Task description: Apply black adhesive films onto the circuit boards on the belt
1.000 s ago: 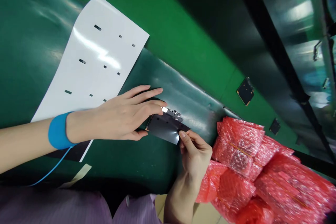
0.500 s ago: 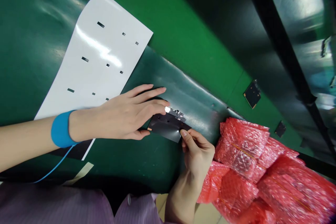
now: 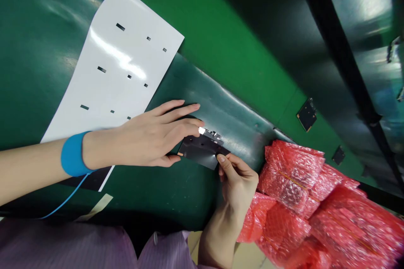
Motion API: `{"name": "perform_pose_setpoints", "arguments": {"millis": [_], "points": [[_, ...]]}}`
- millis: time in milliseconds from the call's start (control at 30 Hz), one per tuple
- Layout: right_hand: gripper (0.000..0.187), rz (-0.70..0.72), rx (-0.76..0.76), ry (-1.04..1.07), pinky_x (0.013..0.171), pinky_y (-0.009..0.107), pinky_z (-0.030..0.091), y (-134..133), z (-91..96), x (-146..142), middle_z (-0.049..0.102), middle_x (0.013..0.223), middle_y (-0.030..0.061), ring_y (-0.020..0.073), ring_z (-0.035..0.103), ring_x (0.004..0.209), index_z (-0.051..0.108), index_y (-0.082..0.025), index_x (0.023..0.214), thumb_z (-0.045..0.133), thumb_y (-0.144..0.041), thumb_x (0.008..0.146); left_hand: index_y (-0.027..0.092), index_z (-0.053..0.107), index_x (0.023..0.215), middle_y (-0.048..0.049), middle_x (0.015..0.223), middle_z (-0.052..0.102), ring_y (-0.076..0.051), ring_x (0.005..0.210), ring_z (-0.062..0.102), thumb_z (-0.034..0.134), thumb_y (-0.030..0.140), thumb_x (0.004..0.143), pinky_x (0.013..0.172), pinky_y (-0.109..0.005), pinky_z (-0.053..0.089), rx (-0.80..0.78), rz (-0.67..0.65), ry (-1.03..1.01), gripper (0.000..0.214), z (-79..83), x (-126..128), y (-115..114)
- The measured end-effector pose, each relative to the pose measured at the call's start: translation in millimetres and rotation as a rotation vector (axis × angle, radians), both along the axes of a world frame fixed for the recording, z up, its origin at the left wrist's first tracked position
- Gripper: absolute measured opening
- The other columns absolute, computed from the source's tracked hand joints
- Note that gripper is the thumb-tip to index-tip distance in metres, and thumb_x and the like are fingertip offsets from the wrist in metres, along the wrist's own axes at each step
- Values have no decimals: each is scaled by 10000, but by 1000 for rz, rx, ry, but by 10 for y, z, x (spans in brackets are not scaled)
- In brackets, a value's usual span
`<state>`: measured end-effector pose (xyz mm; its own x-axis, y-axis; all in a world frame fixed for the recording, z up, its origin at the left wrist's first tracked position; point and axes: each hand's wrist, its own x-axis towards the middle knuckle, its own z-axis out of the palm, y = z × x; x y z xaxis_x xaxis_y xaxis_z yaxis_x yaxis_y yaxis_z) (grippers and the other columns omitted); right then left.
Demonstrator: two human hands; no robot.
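Observation:
A flat black sheet-like part (image 3: pixel 199 153) with a small metal-fitted strip (image 3: pixel 212 135) along its upper edge is held between my two hands. My left hand (image 3: pixel 154 134) grips its left end, with the thumb below and the fingers over the strip. My right hand (image 3: pixel 236 185) pinches its lower right corner between thumb and forefinger. A blue wrist strap (image 3: pixel 73 154) circles my left wrist. Under my left hand lies a white sheet (image 3: pixel 110 63) with small dark rectangular marks.
A glossy green mat (image 3: pixel 221 117) runs under everything. Red bubble-wrap bags (image 3: pixel 290 172) are piled just right of my right hand. Small black boards (image 3: pixel 306 114) lie beyond them. A blue cord (image 3: pixel 63 208) trails from the strap. A purple garment (image 3: pixel 63 246) fills the bottom edge.
The whole scene has drifted slightly right and the view has shifted a little. Both hands keep the same hold on the black part, which has barely moved between them.

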<state>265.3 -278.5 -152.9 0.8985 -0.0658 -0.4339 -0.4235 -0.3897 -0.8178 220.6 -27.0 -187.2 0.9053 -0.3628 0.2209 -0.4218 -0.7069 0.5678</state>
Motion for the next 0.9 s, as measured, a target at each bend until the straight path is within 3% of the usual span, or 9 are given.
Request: {"name": "perform_pose_setpoints", "arguments": {"millis": [500, 900], "points": [[205, -23, 17, -9, 376, 202, 308, -19, -14, 14, 513, 451, -50, 65, 401, 387, 772, -159, 658, 888, -328, 662, 156, 517, 1224, -77, 1474, 582, -301, 1516, 384, 629, 261, 915, 1302, -430, 207, -6, 7, 1, 345, 10, 2, -19], [262, 29, -48, -24, 380, 215, 307, 3, -14, -4, 521, 461, -43, 75, 410, 399, 791, -149, 706, 880, -394, 687, 165, 510, 1223, -82, 1470, 586, -304, 1514, 386, 688, 284, 880, 1300, -431, 219, -4, 7, 9, 404, -5, 7, -11]]}}
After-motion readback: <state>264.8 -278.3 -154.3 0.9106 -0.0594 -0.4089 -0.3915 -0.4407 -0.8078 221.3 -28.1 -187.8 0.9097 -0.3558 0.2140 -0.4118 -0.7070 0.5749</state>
